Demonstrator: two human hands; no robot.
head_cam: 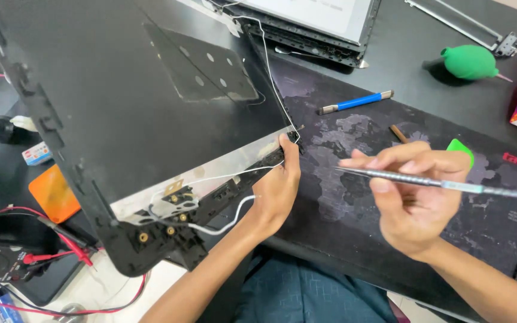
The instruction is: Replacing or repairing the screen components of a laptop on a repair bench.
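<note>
A black laptop lid shell (109, 101) is tilted up off the desk, its inner side facing me. My left hand (276, 191) grips its near right corner, thumb on the edge. White and grey antenna wires (222, 224) run along the lid's lower edge past a metal hinge bracket (172, 206) with brass screw posts. My right hand (414, 191) holds a slim metal pry tool (444, 182) level, its tip pointing left toward the lid's corner, a short gap away.
A dark desk mat (342, 203) with a map print covers the desk. On it lie a blue-handled tool (357, 101), a green air blower (469, 61), a green pick (462, 148) and a loose hinge (486, 30). Another laptop part (312, 24) lies behind. A multimeter with red leads (7, 257) sits left.
</note>
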